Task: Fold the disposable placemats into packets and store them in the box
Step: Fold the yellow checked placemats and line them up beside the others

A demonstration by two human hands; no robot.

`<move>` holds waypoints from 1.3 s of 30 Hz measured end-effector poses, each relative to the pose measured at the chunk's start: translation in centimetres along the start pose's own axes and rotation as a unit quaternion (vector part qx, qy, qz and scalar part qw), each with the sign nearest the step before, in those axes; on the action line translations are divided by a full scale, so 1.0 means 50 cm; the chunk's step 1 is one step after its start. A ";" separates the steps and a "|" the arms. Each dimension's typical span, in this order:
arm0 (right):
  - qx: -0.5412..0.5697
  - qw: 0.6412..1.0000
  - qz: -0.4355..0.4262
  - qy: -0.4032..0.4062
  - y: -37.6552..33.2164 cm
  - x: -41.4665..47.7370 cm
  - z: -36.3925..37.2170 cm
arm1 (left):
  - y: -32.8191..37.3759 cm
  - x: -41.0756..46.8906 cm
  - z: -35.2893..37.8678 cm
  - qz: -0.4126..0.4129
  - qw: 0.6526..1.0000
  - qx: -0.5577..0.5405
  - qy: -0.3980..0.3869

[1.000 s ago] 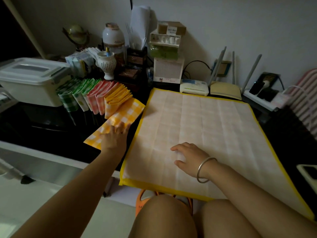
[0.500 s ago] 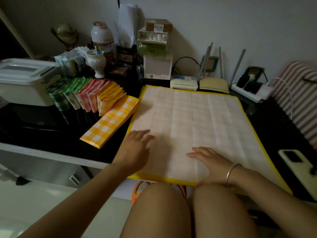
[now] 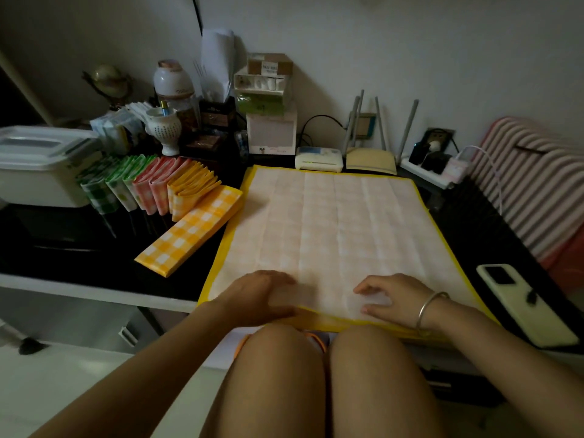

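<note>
Fingers (blurry) at placemat near edge, hold unclear.
</note>
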State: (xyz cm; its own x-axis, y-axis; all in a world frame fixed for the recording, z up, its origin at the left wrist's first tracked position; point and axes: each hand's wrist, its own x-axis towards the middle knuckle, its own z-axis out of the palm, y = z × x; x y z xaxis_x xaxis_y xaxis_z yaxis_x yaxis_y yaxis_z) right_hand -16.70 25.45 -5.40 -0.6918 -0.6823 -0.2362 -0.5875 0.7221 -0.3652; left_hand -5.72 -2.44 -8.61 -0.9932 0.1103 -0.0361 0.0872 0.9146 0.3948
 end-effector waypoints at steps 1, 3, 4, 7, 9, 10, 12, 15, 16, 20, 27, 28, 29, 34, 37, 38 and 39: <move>-0.015 1.000 0.003 -0.001 0.000 -0.006 -0.004 | 0.004 -0.001 -0.010 -0.005 1.000 -0.015 0.008; -0.044 0.999 0.000 -0.013 0.000 -0.016 -0.006 | 0.007 -0.003 -0.027 0.000 0.999 -0.017 0.038; -0.067 0.998 -0.006 -0.011 0.000 -0.017 -0.006 | 0.009 -0.003 -0.034 0.007 0.999 0.007 0.052; -0.129 0.990 -0.004 0.064 -0.002 -0.023 -0.020 | 0.013 -0.001 -0.052 0.025 0.987 0.104 0.121; -0.130 0.985 0.006 0.112 -0.007 -0.023 -0.038 | 0.019 0.004 -0.070 0.029 0.975 0.136 0.172; -0.129 0.984 0.008 0.124 -0.011 -0.024 -0.050 | 0.023 0.006 -0.081 0.034 0.970 0.148 0.191; -0.118 0.986 0.003 0.117 -0.019 -0.024 -0.078 | 0.033 0.014 -0.108 0.066 0.958 0.171 0.223; -0.090 0.993 -0.031 0.066 -0.026 -0.023 -0.126 | 0.053 0.025 -0.153 0.112 0.961 0.164 0.195; -0.100 0.993 -0.032 0.056 -0.026 -0.022 -0.140 | 0.058 0.028 -0.166 0.112 0.967 0.152 0.173; -0.187 0.979 -0.002 0.078 -0.006 0.016 -0.169 | 0.060 0.051 -0.186 0.104 0.953 0.171 0.229; -0.201 0.972 0.123 0.023 0.061 0.106 -0.121 | 0.008 0.091 -0.076 0.100 0.959 0.146 0.221; -0.191 0.973 0.131 0.007 0.071 0.116 -0.106 | -0.008 0.095 -0.052 0.097 0.970 0.133 0.178; -0.180 0.974 0.136 0.002 0.079 0.119 -0.095 | -0.023 0.094 -0.031 0.088 0.978 0.128 0.137; -0.121 0.981 0.142 0.055 0.110 0.129 -0.046 | -0.067 0.099 0.033 0.065 0.989 0.118 0.058; -0.097 0.979 0.136 0.116 0.118 0.130 -0.024 | -0.072 0.098 0.042 0.060 0.990 0.115 0.059; -0.095 0.978 0.135 0.127 0.118 0.130 -0.019 | -0.072 0.097 0.045 0.056 0.990 0.117 0.059; -0.094 0.978 0.133 0.134 0.119 0.130 -0.013 | -0.074 0.095 0.049 0.049 0.990 0.117 0.064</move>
State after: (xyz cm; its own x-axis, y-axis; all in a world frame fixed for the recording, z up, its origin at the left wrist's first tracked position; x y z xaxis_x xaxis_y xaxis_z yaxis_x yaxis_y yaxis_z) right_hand -25.00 25.39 -8.52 -0.9006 -0.4320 -0.0473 -0.4218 0.8951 -0.1442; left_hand -10.58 -4.32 -12.48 -0.9795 0.1662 0.1142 0.1839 0.9686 0.1676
